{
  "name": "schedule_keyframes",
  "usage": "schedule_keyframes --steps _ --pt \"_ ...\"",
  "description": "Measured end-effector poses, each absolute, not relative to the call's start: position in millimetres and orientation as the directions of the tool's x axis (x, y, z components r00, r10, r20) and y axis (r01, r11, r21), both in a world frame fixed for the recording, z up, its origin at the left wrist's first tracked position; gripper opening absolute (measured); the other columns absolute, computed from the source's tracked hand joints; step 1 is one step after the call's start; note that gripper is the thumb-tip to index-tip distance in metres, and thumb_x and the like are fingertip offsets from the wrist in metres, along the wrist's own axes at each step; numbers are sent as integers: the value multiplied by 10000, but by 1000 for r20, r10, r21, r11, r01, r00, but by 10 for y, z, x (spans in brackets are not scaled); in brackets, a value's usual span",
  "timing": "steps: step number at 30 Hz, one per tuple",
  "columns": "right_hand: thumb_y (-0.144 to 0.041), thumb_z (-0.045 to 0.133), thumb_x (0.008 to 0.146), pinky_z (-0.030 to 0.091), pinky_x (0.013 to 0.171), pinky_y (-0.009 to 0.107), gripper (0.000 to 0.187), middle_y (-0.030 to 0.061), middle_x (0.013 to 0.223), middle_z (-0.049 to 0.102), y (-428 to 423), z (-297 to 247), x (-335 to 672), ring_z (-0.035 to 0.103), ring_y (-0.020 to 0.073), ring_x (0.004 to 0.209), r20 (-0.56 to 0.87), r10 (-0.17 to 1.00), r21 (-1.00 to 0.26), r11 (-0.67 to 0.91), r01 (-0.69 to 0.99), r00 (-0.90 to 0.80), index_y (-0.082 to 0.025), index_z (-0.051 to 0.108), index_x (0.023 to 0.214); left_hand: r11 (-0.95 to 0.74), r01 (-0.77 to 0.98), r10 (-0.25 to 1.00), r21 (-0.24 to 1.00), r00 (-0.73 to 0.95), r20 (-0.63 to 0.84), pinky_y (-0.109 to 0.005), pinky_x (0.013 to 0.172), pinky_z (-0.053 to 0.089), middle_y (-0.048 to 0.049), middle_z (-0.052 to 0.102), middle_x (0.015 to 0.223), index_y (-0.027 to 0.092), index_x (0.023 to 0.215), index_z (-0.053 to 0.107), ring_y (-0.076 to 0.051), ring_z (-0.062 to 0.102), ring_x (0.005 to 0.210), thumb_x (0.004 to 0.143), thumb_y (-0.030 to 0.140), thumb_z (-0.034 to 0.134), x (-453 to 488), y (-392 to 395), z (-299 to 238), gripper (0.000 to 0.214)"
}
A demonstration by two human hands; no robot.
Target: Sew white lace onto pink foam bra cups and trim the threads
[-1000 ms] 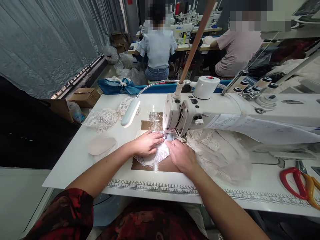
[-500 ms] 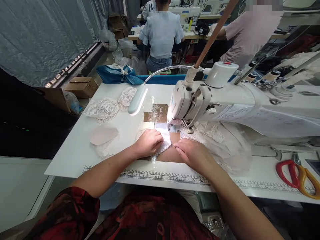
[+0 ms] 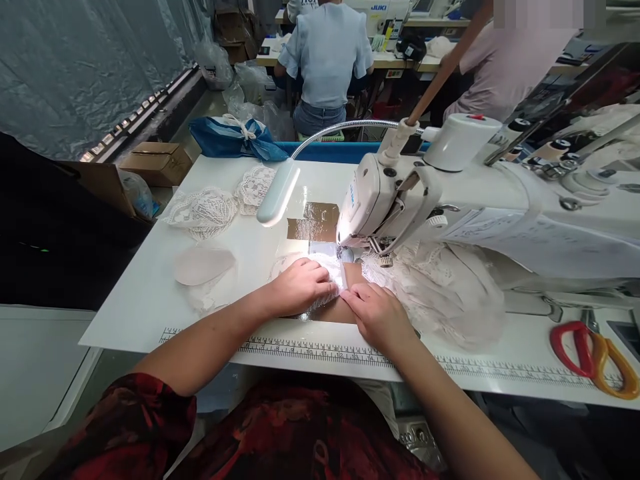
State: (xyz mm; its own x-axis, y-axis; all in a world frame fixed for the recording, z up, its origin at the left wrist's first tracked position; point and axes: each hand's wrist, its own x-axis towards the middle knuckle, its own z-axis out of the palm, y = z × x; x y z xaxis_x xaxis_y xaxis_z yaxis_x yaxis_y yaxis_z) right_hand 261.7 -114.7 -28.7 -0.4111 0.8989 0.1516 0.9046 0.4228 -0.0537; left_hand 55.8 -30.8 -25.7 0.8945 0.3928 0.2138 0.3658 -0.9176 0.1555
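Note:
White lace fabric (image 3: 327, 265) lies under the lamp light, at the needle area of a white sewing machine (image 3: 367, 200). My left hand (image 3: 304, 288) rests on this fabric from the left, its fingers curled down and closed on it. At the fabric's right edge, my right hand (image 3: 376, 312) pinches with thumb and forefinger, close to the left fingertips. A narrow pale strip shows along that edge, running up toward the presser foot, which is partly hidden. Gathered sheer fabric with lace (image 3: 450, 287) lies to the right, beneath the machine arm.
Lace pieces (image 3: 203, 210) and a pale oval pad (image 3: 204, 265) lie on the left of the white table (image 3: 130, 313). A lamp (image 3: 279, 193) hangs over the work. Scissors (image 3: 593, 353) sit at the right, beyond the printed ruler (image 3: 310, 352). Co-workers sit at the back.
My right hand has moved left to the fabric's edge, and its fingers now meet it near my left hand. My left fingers have shifted slightly right. The view has moved a little.

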Motion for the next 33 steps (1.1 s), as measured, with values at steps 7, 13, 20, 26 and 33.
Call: schedule_keyframes --steps 7,13,20,26,33 --pt "-47 465 825 296 663 293 299 35 819 628 -1149 -294 2640 465 176 757 192 888 -91 441 893 -418 -209 679 956 -929 363 371 76 912 174 -358 790 329 -54 546 818 280 1209 591 -180 439 745 908 199 462 551 -327 -251 338" --pt "-50 472 827 302 661 287 316 29 824 636 -1148 -310 2653 469 173 757 218 885 -115 443 889 -413 -217 681 994 -928 359 371 104 917 146 -359 781 332 -58 540 833 280 1222 592 -180 416 732 900 190 464 552 -349 -241 358" --pt "-42 476 801 312 667 291 339 34 862 649 -1139 -296 2683 467 175 755 246 891 -143 422 895 -381 -198 682 1020 -923 365 381 119 912 155 -363 787 348 -62 549 831 268 1207 610 -180 438 747 912 194 467 562 -352 -247 336" --pt "-35 483 797 304 663 294 346 25 844 645 -1122 -338 2646 446 179 744 270 883 -117 425 897 -383 -208 681 1022 -939 312 338 145 913 228 -395 882 388 -115 571 1170 218 1165 628 -245 497 1039 915 180 459 580 -346 -230 304" --pt "-7 477 761 296 674 298 326 37 819 625 -1117 -342 2621 446 182 776 263 878 -99 436 894 -399 -188 674 947 -932 329 356 151 909 217 -356 809 465 -135 558 1285 116 1226 564 -228 561 945 888 174 443 598 -337 -270 363"
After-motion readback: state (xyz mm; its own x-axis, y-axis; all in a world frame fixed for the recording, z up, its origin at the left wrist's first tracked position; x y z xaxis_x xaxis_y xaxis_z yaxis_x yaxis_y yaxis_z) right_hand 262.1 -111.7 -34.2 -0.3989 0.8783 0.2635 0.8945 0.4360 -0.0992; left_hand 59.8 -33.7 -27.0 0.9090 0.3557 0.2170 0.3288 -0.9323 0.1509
